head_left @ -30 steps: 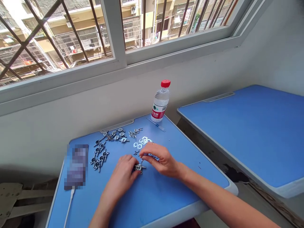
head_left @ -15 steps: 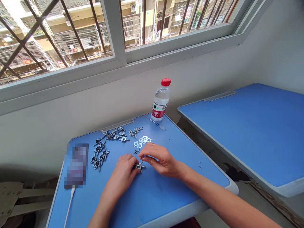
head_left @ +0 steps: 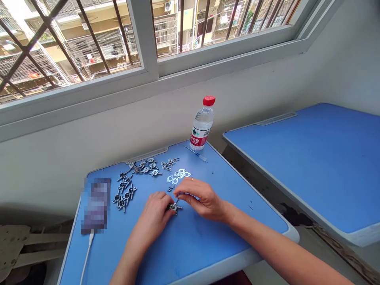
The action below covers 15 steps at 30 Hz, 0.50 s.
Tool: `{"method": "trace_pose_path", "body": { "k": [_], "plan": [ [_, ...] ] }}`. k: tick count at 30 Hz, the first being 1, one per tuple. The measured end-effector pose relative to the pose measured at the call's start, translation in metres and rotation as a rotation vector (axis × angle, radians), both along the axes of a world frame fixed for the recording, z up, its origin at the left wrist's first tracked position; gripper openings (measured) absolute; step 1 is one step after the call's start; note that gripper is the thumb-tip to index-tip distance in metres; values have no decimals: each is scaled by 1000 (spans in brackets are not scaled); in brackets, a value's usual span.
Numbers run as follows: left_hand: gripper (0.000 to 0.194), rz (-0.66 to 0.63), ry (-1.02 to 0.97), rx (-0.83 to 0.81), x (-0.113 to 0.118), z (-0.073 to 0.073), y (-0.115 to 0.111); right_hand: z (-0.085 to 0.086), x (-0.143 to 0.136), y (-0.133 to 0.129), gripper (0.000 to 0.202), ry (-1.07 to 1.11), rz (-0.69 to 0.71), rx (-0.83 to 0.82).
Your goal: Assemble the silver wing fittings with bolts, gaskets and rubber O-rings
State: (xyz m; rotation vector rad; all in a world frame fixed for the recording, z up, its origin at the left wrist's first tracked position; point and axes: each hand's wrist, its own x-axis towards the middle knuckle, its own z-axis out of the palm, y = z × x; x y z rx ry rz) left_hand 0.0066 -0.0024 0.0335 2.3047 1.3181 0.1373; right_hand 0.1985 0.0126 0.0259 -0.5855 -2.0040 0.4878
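Blue desk (head_left: pixel 192 245) under barred window (head_left: pixel 89 43) — 2nd desk (head_left: pixel 311 158) just beside.

Only print in view: red-and-white label on the water bottle (head_left: pixel 202 123), standing at the far edge of the blue desk (head_left: pixel 190 241). White characters on the red band, too small to read. Nothing else legible.

bare desktop (head_left: pixel 190 245) near, metal parts (head_left: pixel 139 178) and bottle (head_left: pixel 202 124) behind
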Motion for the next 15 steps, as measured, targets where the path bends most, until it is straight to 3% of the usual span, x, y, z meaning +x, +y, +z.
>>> {"method": "trace_pose_path", "body": {
  "k": [8,15],
  "plan": [
    [5,-2,5,-1,0,1,0,1,0,0,16,-16,16,9],
    [5,9,-15,-2,0,0,-2,1,-4,2,21,-31,111,-12]
  ]
}}
